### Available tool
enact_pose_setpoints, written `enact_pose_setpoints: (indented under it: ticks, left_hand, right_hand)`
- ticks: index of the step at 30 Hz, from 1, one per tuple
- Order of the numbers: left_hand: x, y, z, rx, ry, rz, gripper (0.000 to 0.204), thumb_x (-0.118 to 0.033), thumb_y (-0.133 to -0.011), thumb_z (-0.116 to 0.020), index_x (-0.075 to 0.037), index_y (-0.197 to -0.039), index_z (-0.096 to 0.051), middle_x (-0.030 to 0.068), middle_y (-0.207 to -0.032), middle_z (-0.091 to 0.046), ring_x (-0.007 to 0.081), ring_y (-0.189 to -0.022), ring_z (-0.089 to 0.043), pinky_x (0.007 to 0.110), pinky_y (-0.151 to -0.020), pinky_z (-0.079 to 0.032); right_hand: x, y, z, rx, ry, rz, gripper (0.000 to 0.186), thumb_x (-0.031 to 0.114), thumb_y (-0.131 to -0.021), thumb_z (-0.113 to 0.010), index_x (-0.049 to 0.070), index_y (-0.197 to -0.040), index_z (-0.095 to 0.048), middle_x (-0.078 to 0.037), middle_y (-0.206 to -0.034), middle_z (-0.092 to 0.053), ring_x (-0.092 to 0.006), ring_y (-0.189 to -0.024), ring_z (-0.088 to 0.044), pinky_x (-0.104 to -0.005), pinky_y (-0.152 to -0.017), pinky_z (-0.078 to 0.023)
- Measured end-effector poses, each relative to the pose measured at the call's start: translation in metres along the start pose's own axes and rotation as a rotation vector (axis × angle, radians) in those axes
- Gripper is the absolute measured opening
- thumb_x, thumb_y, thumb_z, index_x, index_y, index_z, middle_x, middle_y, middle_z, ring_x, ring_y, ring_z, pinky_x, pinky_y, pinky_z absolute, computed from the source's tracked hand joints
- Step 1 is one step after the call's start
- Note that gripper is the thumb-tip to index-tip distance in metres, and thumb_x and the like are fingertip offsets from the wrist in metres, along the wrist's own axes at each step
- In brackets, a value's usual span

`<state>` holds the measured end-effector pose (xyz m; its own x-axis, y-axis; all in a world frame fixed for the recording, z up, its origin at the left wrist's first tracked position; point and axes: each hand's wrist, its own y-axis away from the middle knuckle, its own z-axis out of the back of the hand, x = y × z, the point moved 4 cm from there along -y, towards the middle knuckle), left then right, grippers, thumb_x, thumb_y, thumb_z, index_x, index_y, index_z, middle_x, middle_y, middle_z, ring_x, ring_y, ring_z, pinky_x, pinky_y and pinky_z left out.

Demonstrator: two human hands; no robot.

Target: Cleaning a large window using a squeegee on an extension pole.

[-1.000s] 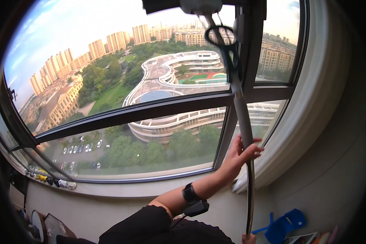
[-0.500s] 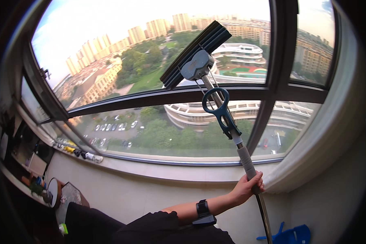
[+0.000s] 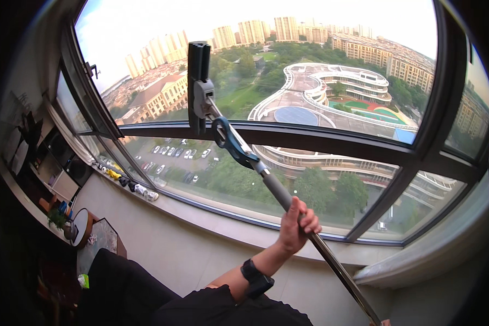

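A wide curved window [image 3: 309, 70] of clear glass in dark metal frames fills the view, city buildings beyond it. The step in hand looks like wiping the upper pane: the squeegee head [image 3: 199, 81], a dark narrow block standing upright, lies against the glass just above the horizontal frame bar [image 3: 331, 142]. Its long pole [image 3: 288, 204], grey foam sleeve above, smooth metal below, with a blue plastic clamp, slants down to the lower right. The left hand [image 3: 294, 227] has its fingers closed around the pole; the right hand is barely visible, so its grip cannot be told. A steady sweep would call for even pressure.
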<state>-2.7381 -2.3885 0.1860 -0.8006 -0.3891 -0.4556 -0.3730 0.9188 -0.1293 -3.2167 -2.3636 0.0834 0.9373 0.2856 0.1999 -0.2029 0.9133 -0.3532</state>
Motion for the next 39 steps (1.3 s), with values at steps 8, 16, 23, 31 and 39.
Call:
enact_pose_setpoints:
  ticks: [8, 16, 23, 31, 39]
  left_hand:
    - [-0.16, -0.041, 0.07, -0.152, -0.008, -0.175, 0.038, -0.055, -0.089, -0.047, -0.02, -0.074, -0.045, -0.0081, -0.052, -0.03, 0.0061, -0.045, -0.032, 0.025, -0.051, -0.034]
    - [-0.336, -0.053, 0.146, -0.377, -0.024, -0.42, 0.039, -0.054, -0.086, -0.054, -0.018, -0.074, -0.044, -0.0089, -0.053, -0.028, 0.0043, -0.045, -0.029, 0.022, -0.046, -0.032]
    - [-0.345, -0.062, 0.149, -0.398, 0.0, -0.398, 0.038, -0.054, -0.086, -0.053, -0.019, -0.074, -0.045, -0.0077, -0.053, -0.028, 0.0065, -0.046, -0.031, 0.024, -0.048, -0.032]
    - [-0.253, -0.051, 0.116, -0.21, -0.16, -0.216, 0.032, -0.048, -0.093, -0.042, -0.018, -0.082, -0.048, -0.0012, -0.059, -0.039, 0.0191, -0.061, -0.048, 0.038, -0.07, -0.042]
    - [-0.131, -0.05, 0.054, 0.028, -0.282, 0.004, 0.032, -0.044, -0.095, -0.041, -0.012, -0.09, -0.042, 0.0043, -0.071, -0.047, 0.0223, -0.073, -0.054, 0.041, -0.078, -0.043]
  right_hand:
    - [0.166, -0.095, -0.036, 0.022, -0.154, 0.249, 0.037, 0.052, -0.071, -0.069, 0.016, -0.074, -0.059, -0.008, -0.065, -0.059, -0.0322, -0.058, -0.057, -0.0412, -0.05, -0.044]
    - [0.346, -0.155, -0.08, -0.037, -0.115, 0.394, 0.039, 0.052, -0.071, -0.069, 0.014, -0.076, -0.063, -0.01, -0.062, -0.06, -0.0311, -0.054, -0.058, -0.0407, -0.049, -0.045]
    - [0.35, -0.18, -0.098, -0.119, -0.144, 0.462, 0.034, 0.045, -0.073, -0.07, 0.012, -0.074, -0.062, -0.01, -0.06, -0.057, -0.0307, -0.054, -0.057, -0.0402, -0.05, -0.046]
    - [0.238, -0.141, -0.142, -0.112, -0.106, 0.418, 0.034, 0.045, -0.069, -0.071, 0.013, -0.07, -0.058, -0.009, -0.062, -0.056, -0.0298, -0.054, -0.055, -0.0405, -0.05, -0.044]
    - [0.13, -0.083, -0.144, -0.092, -0.225, 0.243, 0.03, 0.039, -0.072, -0.071, 0.014, -0.065, -0.055, -0.006, -0.059, -0.053, -0.0291, -0.05, -0.052, -0.0387, -0.046, -0.041]
